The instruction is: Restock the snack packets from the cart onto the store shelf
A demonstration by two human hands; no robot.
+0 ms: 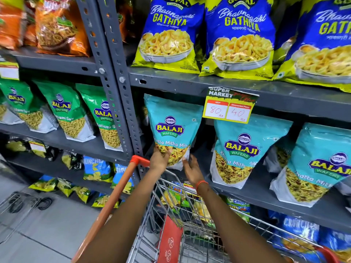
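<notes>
While you've got the teal Khatta Mitha Mix packet (pixel 171 130) up at the shelf (pixel 256 194), you look to be mid-placement: one pack going in at the shelf's left end, right by the slotted upright (pixel 121 103).

L to R:
- Left hand (pixel 158 158): fingers wrapped on the pack's bottom-left corner, thumb across the front over the clear window. A closed hold on the pack, and it seems to carry the wt.
- Pack itself: upright, tilted a bit, top tucked under the edge of the shelf above. Its bottom sits about level w/ the shelf's front edge; can't tell if it's resting on the board yet.
- Right hand (pixel 191 168): spread, fingers loose, palm turned toward the pack's bottom-right corner. Fingertips are at or just off the white edge; can't tell if touching. Not gripping anything.
- Further right: two more teal packets (pixel 243 149) already standing on the same shelf, w/ a price tag (pixel 229 105) hanging from the edge above.

Next, probably: push the base back onto the board, square it up w/ its neighbours, steady w/ the right hand, then let go. After that, reach down to the cart (pixel 190 215) below your arms — more packs in the basket, so plenty left to do.
</notes>
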